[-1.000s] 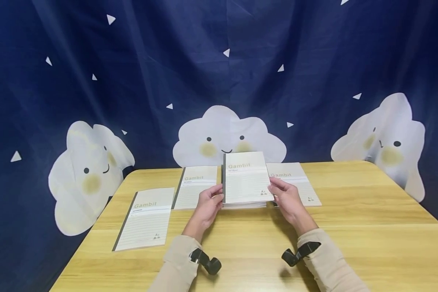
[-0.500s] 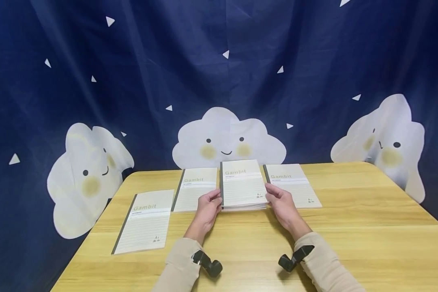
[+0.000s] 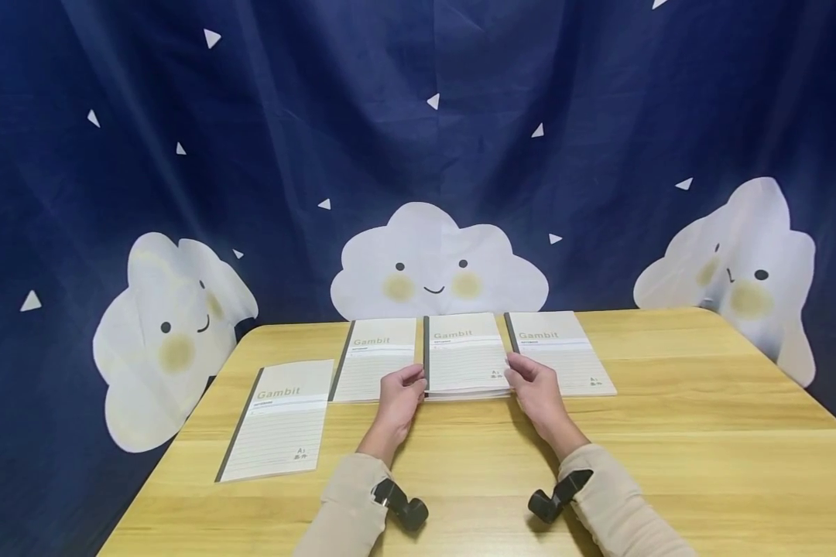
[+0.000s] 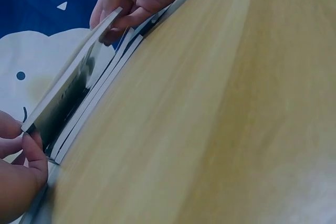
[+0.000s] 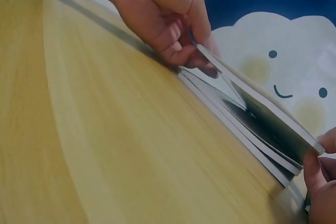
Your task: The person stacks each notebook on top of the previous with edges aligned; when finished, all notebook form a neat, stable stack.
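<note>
A cream notebook (image 3: 463, 357) with a dark spine and "Gambit" on its cover sits low over other notebooks at the table's back middle. At its lower left corner my left hand (image 3: 399, 396) pinches it between thumb and fingers. My right hand (image 3: 538, 393) grips the opposite near corner. Both wrist views show the held notebook (image 4: 79, 72) tilted, its near edge raised above the stacked notebooks (image 5: 236, 124), with a gap between. The stack's far side is hidden. One like notebook (image 3: 376, 360) lies left of the stack, another (image 3: 564, 352) to its right.
A further notebook (image 3: 275, 422) lies alone, nearer and farther left on the wooden table (image 3: 704, 433). Behind the table's back edge hangs a dark blue curtain (image 3: 418, 139) with smiling clouds. Black straps (image 3: 404, 507) circle the beige sleeves.
Both hands have lowered the notebook onto or close above the stack, moving it slightly left and lining it up with the notebooks below. The other notebooks have stayed put.
</note>
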`<action>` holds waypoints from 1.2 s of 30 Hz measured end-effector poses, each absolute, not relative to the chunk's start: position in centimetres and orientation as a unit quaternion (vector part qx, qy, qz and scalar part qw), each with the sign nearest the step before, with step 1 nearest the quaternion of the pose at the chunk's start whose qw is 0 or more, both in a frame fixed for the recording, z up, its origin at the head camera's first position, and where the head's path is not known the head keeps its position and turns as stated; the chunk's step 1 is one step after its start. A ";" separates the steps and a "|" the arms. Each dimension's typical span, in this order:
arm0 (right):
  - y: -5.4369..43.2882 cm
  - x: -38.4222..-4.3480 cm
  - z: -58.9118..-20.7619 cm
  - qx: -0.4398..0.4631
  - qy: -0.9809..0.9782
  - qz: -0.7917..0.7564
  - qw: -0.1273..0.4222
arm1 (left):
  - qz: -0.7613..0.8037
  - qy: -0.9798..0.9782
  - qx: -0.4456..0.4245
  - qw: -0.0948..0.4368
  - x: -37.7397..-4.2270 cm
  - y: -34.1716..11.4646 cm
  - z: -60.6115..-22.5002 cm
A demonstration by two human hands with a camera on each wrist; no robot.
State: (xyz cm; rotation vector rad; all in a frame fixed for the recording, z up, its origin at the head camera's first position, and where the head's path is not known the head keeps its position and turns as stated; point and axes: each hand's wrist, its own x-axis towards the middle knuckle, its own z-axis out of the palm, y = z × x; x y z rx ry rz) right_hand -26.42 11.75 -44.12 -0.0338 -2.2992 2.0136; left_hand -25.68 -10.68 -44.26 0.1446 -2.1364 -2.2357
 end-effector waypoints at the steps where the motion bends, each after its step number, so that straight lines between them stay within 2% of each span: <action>1: 11.7 -26.5 -44.2 -0.009 -0.755 0.654 0.045 | -0.718 -0.694 0.049 0.025 -25.7 -10.7 -44.3; 11: 11.4 -26.3 -43.8 0.031 -0.783 0.621 0.020 | -0.688 -0.723 0.049 0.033 -25.4 -10.5 -43.8; 21: 11.1 -26.1 -43.7 0.054 -0.807 0.588 -0.007 | -0.688 -0.723 0.058 0.002 -24.9 -10.5 -43.2; 36: 10.9 -26.0 -43.7 0.052 -0.828 0.558 -0.009 | -0.666 -0.744 0.040 -0.035 -24.3 -10.7 -42.8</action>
